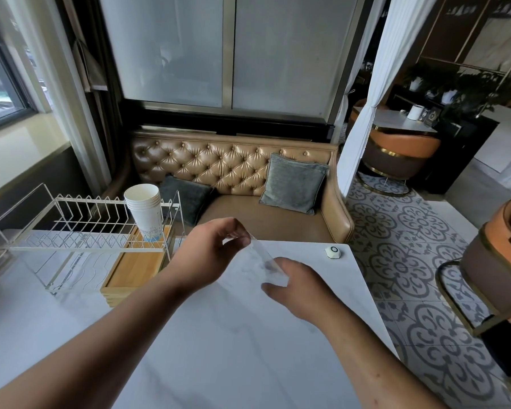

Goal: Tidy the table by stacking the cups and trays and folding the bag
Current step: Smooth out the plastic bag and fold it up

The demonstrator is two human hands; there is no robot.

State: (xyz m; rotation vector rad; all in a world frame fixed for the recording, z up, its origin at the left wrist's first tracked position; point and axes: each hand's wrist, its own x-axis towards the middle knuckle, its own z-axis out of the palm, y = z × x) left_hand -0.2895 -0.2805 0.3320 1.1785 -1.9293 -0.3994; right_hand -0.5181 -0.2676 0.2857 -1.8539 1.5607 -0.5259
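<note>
A clear plastic bag (264, 256), folded into a narrow strip, hangs just above the white marble table (233, 335). My left hand (210, 252) pinches its upper end between thumb and fingers. My right hand (298, 286) holds its lower end near the table top. Several white paper cups (144, 209) stand nested in one stack on the wooden trays (133, 273), which lie stacked at the left behind my left arm.
A white wire dish rack (80, 231) stands at the left beside the trays. A small white call button (333, 251) sits near the table's far right corner. A tan tufted sofa (248, 187) with grey cushions lies beyond the table. An orange chair (499, 278) stands at the right.
</note>
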